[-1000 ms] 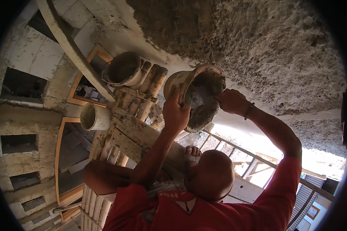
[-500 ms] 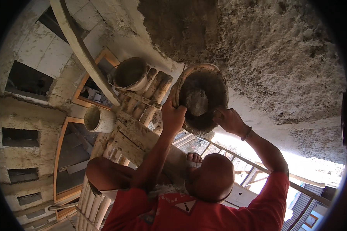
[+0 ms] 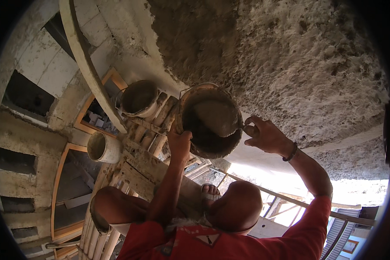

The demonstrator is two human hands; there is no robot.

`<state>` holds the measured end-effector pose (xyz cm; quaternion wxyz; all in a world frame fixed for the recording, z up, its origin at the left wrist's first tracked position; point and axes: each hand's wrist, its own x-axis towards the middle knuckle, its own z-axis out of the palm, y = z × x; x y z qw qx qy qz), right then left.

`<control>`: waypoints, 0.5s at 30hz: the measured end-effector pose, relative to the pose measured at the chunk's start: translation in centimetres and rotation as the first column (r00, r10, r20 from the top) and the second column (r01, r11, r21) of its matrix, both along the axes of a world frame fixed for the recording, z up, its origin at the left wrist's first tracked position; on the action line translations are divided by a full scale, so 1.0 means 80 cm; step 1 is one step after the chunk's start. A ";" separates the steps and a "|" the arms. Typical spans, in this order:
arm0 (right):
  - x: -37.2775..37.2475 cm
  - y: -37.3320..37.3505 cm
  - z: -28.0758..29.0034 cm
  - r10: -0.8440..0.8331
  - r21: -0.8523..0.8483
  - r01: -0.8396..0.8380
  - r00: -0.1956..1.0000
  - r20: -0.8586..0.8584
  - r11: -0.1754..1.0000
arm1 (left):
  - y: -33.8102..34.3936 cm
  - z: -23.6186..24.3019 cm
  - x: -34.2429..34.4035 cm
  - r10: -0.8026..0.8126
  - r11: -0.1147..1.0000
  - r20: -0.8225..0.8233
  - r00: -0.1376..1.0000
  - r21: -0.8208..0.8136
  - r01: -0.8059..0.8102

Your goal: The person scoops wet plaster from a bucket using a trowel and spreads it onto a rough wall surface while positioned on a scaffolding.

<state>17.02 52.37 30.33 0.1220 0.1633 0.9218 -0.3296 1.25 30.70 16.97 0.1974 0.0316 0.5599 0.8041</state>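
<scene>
A mortar-stained bucket (image 3: 194, 100) is tilted so that its dark inside faces me. My left hand (image 3: 179, 145) is closed on its near left rim, thumb over the edge. At the right rim, my right hand (image 3: 268, 135) pinches the handle of a trowel (image 3: 216, 116). The broad grey blade lies across the bucket's mouth, coated with what looks like wet mortar. How much mortar sits at the bottom is too dark to tell.
A second bucket (image 3: 138, 99) and a smaller pale one (image 3: 103, 147) stand on the bamboo-and-plank scaffold (image 3: 145, 173). A wooden pole (image 3: 84, 60) slants at the left. Rough plaster (image 3: 307, 65) covers the surface above, with a darker patch beside it. A railing (image 3: 286, 197) runs at the right.
My right hand has drawn back to the right, out of the bucket, bringing the trowel blade up to the rim. The bucket and my left hand sit slightly further left and lower in view.
</scene>
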 end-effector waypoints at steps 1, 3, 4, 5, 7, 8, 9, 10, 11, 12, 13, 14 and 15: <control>-0.002 0.000 0.016 0.045 -0.008 -0.046 0.999 -0.016 0.999 | -0.005 -0.007 -0.005 0.011 1.000 -0.010 1.000 -0.022 -0.011; 0.002 0.002 0.038 0.122 -0.015 -0.122 0.992 -0.030 0.992 | -0.014 -0.035 -0.015 0.018 0.998 -0.010 1.000 -0.054 -0.019; 0.002 0.002 0.050 0.175 -0.033 -0.177 0.982 -0.074 0.984 | -0.020 -0.051 -0.021 0.039 0.998 -0.033 0.999 -0.051 -0.041; 0.002 0.002 0.061 0.223 -0.051 -0.231 0.968 -0.117 0.972 | -0.023 -0.054 -0.020 0.082 0.996 -0.027 0.996 -0.033 -0.083; -0.002 0.005 0.067 0.290 -0.101 -0.310 0.941 -0.174 0.945 | -0.031 -0.061 -0.019 0.173 0.985 -0.013 0.985 -0.001 -0.173; -0.003 0.009 0.069 0.309 -0.131 -0.336 0.932 -0.189 0.933 | -0.040 -0.064 -0.019 0.159 0.987 0.031 0.987 0.023 -0.159; -0.006 0.013 0.068 0.329 -0.161 -0.363 0.922 -0.205 0.918 | -0.048 -0.068 -0.019 0.160 0.987 0.019 0.987 -0.028 -0.159; -0.010 0.018 0.059 0.250 -0.234 -0.278 0.958 -0.139 0.932 | -0.056 -0.072 -0.019 0.162 0.984 0.007 0.987 -0.079 -0.161; -0.019 0.025 0.045 0.180 -0.298 -0.194 0.981 -0.074 0.935 | -0.065 -0.073 -0.024 0.170 0.977 -0.013 0.985 -0.127 -0.170; -0.020 0.037 0.032 0.091 -0.337 -0.081 0.996 0.012 0.938 | -0.059 -0.075 -0.029 0.146 0.979 -0.001 0.989 -0.143 -0.144; -0.027 0.070 0.012 -0.019 -0.437 0.054 0.996 0.084 0.898 | -0.054 -0.078 -0.027 0.124 0.979 0.024 0.992 -0.168 -0.119; -0.032 0.107 -0.001 -0.043 -0.141 0.039 0.999 -0.032 0.989 | -0.053 -0.086 -0.016 0.109 0.975 0.055 0.992 -0.201 -0.096; -0.033 0.146 -0.012 -0.074 0.183 0.095 0.990 -0.118 0.979 | -0.050 -0.086 -0.007 0.107 0.973 0.065 0.992 -0.210 -0.092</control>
